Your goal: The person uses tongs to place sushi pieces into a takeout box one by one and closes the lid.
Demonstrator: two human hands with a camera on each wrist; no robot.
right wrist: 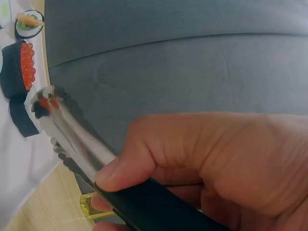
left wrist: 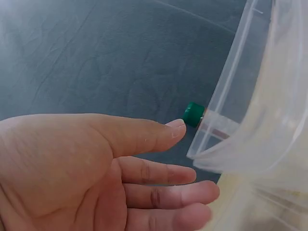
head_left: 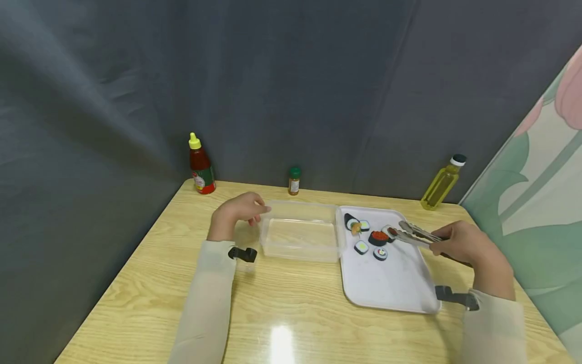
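My left hand (head_left: 241, 210) is at the left end of a clear plastic container (head_left: 300, 211). In the left wrist view, its thumb and fingers are nearly straight beside the container's rim (left wrist: 224, 91), holding nothing. With my right hand (head_left: 468, 247) I grip metal tongs (head_left: 416, 236) by their dark handle (right wrist: 159, 204). The tongs' tips are over the back part of a white tray (head_left: 386, 285), beside a red-topped sushi piece (head_left: 378, 238) wrapped in seaweed. Several other sushi pieces lie around it, including a small roll (head_left: 361, 246) and a topped roll (head_left: 352, 225).
A red sauce bottle (head_left: 202, 172) with a yellow cap stands at the back left. A green-capped spice jar (head_left: 294, 182) is behind the container, and an oil bottle (head_left: 440, 187) at the back right. Dark curtains (head_left: 291, 91) rise behind the wooden table (head_left: 159, 283).
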